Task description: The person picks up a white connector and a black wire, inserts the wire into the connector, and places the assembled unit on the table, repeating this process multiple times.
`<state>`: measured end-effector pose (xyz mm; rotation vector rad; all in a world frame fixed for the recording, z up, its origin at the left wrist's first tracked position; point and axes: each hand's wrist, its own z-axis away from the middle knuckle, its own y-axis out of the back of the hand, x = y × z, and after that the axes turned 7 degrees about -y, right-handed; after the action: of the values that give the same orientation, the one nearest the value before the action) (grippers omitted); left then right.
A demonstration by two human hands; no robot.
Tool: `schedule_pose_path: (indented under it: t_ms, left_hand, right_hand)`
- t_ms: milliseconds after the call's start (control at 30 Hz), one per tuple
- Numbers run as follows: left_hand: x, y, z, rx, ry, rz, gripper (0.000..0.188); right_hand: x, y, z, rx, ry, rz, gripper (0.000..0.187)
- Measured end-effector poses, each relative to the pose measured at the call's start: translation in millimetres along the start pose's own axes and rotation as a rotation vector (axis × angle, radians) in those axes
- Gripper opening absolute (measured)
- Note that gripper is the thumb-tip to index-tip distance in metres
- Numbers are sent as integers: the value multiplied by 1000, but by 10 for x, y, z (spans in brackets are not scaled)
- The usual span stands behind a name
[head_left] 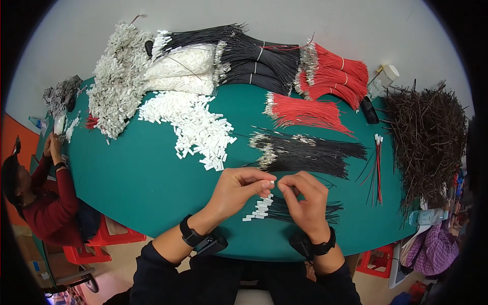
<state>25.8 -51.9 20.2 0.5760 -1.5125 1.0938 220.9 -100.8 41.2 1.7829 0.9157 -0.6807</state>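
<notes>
Head view: small white connector (272,182) pinched in the left fingers (256,174), above the worktop (127,173); narrow pinch in the right fingers (294,181) just alongside, impossible to tell on what. Best to steady the connector, align squarely and push gently without twisting.

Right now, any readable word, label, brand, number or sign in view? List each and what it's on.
None that I can read.
Clear bottle, right edge: any print too small and blurred.
Clear bags of white pieces: no legible print.
Loose white connectors: no marking I can make out.
</notes>
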Motion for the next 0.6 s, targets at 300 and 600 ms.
schedule_pose_path:
  t_ms: [300,600]
  left_hand:
    - [-60,28,-11,-18,-53,-106,19]
    - [-80,75,-20,-266,-382,-869,18]
  right_hand:
    - [11,22,-23,-15,79,86,14]
    - [168,224,-29,-296,26,289,15]
